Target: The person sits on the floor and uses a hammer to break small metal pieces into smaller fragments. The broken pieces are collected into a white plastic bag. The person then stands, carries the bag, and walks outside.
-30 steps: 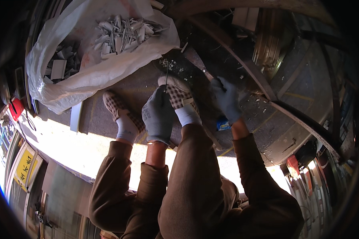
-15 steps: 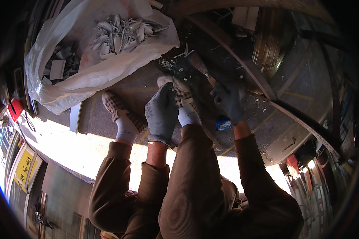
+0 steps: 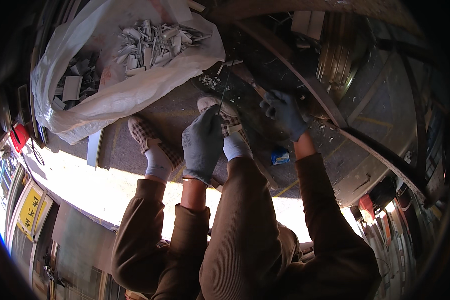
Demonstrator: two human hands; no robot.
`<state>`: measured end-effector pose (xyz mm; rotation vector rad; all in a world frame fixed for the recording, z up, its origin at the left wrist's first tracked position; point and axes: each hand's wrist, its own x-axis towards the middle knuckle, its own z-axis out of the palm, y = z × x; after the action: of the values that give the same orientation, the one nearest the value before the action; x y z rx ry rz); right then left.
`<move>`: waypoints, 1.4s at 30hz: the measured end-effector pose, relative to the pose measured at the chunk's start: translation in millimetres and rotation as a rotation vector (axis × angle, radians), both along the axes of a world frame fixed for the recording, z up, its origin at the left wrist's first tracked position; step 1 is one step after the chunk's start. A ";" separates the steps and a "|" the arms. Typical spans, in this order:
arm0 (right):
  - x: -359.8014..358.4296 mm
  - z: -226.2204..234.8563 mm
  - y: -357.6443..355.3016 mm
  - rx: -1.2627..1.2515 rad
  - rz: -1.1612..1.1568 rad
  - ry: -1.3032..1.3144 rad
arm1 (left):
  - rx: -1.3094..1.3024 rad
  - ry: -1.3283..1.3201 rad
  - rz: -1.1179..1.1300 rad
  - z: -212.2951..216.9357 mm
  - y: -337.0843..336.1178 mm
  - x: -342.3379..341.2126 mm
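Observation:
My left hand (image 3: pixel 203 142), in a grey knit glove, is closed with a thin dark rod (image 3: pixel 225 89) pinched in its fingertips. The rod points away from me, above my checked shoe. My right hand (image 3: pixel 286 116), gloved the same way, wraps round the wooden handle of a flat-bladed scraper (image 3: pixel 244 74). Its dull, brownish blade reaches forward and left, close to the rod's far end. A small pale strip (image 3: pixel 230 63) shows by the blade's edge; what it rests on I cannot tell. White crumbs (image 3: pixel 210 81) lie scattered on the ground just left of the rod.
At the far left a big white sack (image 3: pixel 130 102) gapes, full of cut white and grey offcuts. A blue packet (image 3: pixel 280 155) lies near my right forearm. Curved brown bars (image 3: pixel 310 80) cross the ground on the right, with long metal profiles (image 3: pixel 335 55) behind them.
My right hand has moved slightly up and left with the scraper. The rod in my left hand now leans a little more to the right. The left hand stays almost in place.

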<state>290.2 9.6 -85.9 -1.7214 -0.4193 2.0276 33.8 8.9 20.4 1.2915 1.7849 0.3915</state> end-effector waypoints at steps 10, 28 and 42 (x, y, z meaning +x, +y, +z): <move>-7.0 58.8 -9.2 0.109 -0.248 -0.024 | -0.033 -0.088 0.228 -11.1 -8.1 -27.2; -22.6 34.8 -18.6 0.209 0.089 -0.267 | -0.189 -0.064 0.207 -12.3 -13.5 -27.5; -7.6 -11.1 -0.1 0.006 0.072 0.043 | -0.380 -0.290 0.275 16.4 2.9 -39.1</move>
<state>282.6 9.5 -97.0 -1.6783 -0.4785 2.1075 -5.3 11.7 36.9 0.6898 1.6886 0.3488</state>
